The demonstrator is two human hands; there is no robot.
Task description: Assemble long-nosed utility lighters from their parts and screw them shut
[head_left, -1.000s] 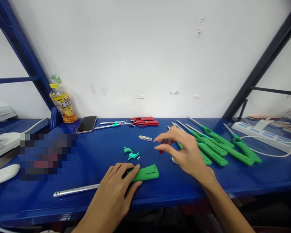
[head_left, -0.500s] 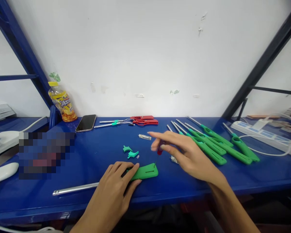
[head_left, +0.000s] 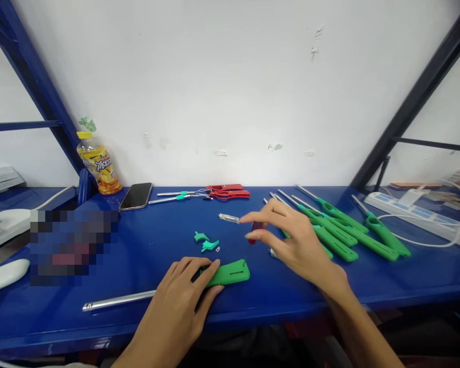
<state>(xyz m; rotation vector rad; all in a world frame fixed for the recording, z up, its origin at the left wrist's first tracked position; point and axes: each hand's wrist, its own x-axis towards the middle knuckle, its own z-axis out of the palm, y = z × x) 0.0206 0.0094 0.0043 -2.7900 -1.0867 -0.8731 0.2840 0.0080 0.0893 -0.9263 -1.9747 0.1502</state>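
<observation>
Holds a green lighter (head_left: 230, 274) down on the blue counter (head_left: 168, 240) with left hand (head_left: 181, 294): fingers bent over the handle from the far side, thumb along the near edge, parted just enough to fit around it, closed on the plastic. Grips a small screwdriver (head_left: 256, 226) by its dark red handle with right hand (head_left: 293, 237): thumb and index curved to either side, tips a little apart, remaining fingers mostly hidden; cannot tell how firmly. Near upright, with thin shaft reaching down to the far corner of the lighter's butt end. Lying flat by the counter's near edge, silver tube (head_left: 118, 300) pointing left, butt to the right, narrow dark slot showing in the handle, middle covered by left hand. Just beyond: two teal plastic pieces (head_left: 210, 246), close together, with a tiny pale part (head_left: 217, 249) beside. Farther back: a small clear cartridge (head_left: 229, 218), near right index tip. To the right: more green lighters (head_left: 339, 240), fanned out. By the wall: red handles (head_left: 230, 193) with wires.
</observation>
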